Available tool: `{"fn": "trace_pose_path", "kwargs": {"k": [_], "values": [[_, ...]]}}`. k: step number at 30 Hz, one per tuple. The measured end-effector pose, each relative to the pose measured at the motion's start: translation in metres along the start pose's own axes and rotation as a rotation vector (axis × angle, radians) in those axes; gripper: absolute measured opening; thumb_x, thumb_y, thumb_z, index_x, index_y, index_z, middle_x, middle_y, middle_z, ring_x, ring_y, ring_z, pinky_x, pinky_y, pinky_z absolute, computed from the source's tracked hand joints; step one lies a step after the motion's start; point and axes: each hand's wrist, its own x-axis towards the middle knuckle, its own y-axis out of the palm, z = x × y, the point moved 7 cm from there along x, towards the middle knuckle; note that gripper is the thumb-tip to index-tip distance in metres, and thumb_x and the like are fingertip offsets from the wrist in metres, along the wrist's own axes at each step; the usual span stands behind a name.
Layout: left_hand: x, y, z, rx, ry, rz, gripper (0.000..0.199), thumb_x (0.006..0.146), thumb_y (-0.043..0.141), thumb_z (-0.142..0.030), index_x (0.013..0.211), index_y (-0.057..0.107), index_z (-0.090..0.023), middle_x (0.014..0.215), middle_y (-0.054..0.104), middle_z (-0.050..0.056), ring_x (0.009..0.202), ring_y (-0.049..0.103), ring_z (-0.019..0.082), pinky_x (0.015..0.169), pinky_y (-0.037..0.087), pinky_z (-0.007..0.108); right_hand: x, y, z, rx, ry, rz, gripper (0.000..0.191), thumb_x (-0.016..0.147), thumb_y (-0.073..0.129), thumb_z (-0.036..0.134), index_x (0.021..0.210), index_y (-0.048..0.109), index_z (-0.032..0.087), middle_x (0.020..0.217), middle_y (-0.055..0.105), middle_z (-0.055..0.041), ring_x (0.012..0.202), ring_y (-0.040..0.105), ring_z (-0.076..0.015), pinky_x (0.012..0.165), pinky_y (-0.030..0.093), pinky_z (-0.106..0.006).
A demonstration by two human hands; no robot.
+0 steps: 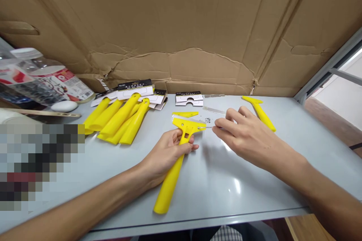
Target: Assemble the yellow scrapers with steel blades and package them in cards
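The left hand (166,152) is clamped around the neck of a yellow plastic scraper (171,184), whose handle rests on the gray table (234,196). The right hand (246,137) pinches a thin metal pin (206,127) between its fingertips, the pin's end at the scraper's head. Small screws (207,120) lie just beyond, near a metal blade (214,110). 1 more yellow scraper (258,113) lies right, with a heap of yellow handles (118,120) left.

Yellow plastic scraper (175,175), slotted head (183,124), long grip (166,192)
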Motion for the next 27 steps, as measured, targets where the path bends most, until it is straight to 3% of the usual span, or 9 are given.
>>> {"fn": "trace_pose_path", "kwargs": {"k": [4, 9, 19, 27], "values": [[0.0, 0.0, -0.001, 0.015, -0.001, -0.004, 0.027, 0.064, 0.087, -0.022, 0.076, 0.063, -0.018, 0.089, 0.066, 0.0, 0.094, 0.072, 0.021, 0.082, 0.046, 0.029, -0.001, 0.003, 0.0, 0.02, 0.012, 0.063, 0.021, 0.102, 0.06, 0.002, 0.095, 0.073, 0.016, 0.098, 0.07, -0.0072, 0.089, 0.058, -0.0238, 0.071, 0.037, -0.039], [-0.001, 0.001, -0.001, 0.013, -0.004, -0.003, 0.028, 0.063, 0.088, -0.023, 0.075, 0.063, -0.019, 0.088, 0.066, 0.0, 0.098, 0.073, 0.024, 0.083, 0.046, 0.03, -0.004, 0.011, -0.002, 0.111, 0.05, 0.118, 0.025, 0.1, 0.056, -0.002, 0.093, 0.07, 0.016, 0.097, 0.069, -0.0049, 0.076, 0.056, -0.0182, 0.066, 0.036, -0.036], [-0.002, 0.0, 0.0, 0.029, 0.0, 0.008, 0.028, 0.066, 0.087, -0.023, 0.074, 0.061, -0.019, 0.088, 0.064, 0.0, 0.101, 0.075, 0.026, 0.084, 0.047, 0.031, -0.001, -0.002, 0.0, 0.08, -0.03, -0.054, 0.026, 0.104, 0.057, 0.001, 0.09, 0.074, 0.015, 0.091, 0.075, -0.0044, 0.077, 0.059, -0.0199, 0.067, 0.038, -0.037], [-0.001, -0.001, 0.0, 0.061, 0.008, 0.025, 0.025, 0.069, 0.084, -0.022, 0.078, 0.061, -0.019, 0.09, 0.064, 0.0, 0.102, 0.073, 0.024, 0.084, 0.045, 0.031, -0.004, -0.002, -0.012, 0.506, 0.02, -0.186, 0.036, 0.1, 0.052, -0.006, 0.109, 0.076, 0.019, 0.09, 0.081, -0.003, 0.079, 0.065, -0.0183, 0.072, 0.05, -0.033]]}}
